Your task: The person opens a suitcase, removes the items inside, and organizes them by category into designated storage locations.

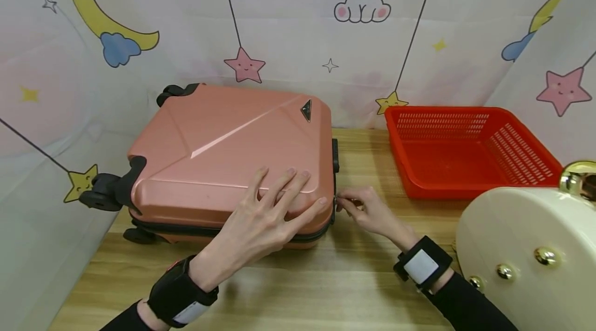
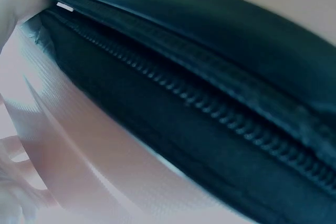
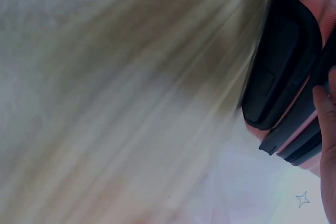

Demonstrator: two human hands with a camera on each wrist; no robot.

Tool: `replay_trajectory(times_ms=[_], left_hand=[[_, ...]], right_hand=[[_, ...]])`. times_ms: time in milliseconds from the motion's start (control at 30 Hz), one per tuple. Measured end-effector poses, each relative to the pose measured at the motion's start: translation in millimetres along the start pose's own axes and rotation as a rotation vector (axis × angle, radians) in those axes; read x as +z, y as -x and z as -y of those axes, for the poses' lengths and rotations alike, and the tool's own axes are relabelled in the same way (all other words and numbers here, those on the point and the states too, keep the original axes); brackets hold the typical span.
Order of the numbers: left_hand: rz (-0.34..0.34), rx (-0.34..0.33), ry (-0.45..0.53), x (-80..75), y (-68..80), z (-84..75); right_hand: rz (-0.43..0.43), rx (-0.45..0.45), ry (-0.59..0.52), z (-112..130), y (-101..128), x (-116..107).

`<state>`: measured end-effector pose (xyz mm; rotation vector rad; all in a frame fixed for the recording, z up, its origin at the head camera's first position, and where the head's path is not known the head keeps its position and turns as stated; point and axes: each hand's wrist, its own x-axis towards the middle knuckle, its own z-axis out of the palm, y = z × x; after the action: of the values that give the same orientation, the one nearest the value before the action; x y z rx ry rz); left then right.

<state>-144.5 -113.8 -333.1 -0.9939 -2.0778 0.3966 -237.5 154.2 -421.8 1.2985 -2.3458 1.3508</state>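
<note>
A pink hard-shell suitcase (image 1: 223, 139) lies flat on the wooden table, its wheels toward the left. My left hand (image 1: 265, 222) rests on the near right part of its lid, fingers spread and fairly straight. At the suitcase's right side, my right hand (image 1: 370, 212) pinches what looks like the zipper pull (image 1: 336, 200), mostly covered by the fingertips. Black zipper teeth (image 2: 189, 98) run along the seam in the left wrist view. The right wrist view has a black side handle (image 3: 283, 56) on the suitcase and part of my right hand at the edge.
A red plastic basket (image 1: 405, 181) stands at the back right. In front of it, a cream rounded case (image 1: 521, 232) with gold studs takes up the right edge. Behind the table hangs a printed cloth (image 1: 288, 20) with stars and moons.
</note>
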Motion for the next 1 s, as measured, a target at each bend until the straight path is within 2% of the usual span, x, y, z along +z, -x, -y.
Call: replay_trajectory(times_ms=[133,267,533,800,1000], left_hand=[[0.006,0.0,0.004,0.8,-0.7,-0.7],[-0.013,0.002,0.008,2.5,0.4,-0.3],[-0.009,0.006,0.011,5.1,0.8,-0.4],[-0.021,0.001,0.021,6.0,0.3,0.2],[0.011,-0.005,0.019,4.4,-1.1,0.9]], right_hand=[[-0.059,-0.009,-0.058,-1,1,2],[-0.086,-0.015,-0.062,0,0,4],[-0.08,0.051,0.006,4,-3,4],[-0.05,0.037,0.068,9,-5,5],[-0.045,0.084,0.084,20,-1,5]])
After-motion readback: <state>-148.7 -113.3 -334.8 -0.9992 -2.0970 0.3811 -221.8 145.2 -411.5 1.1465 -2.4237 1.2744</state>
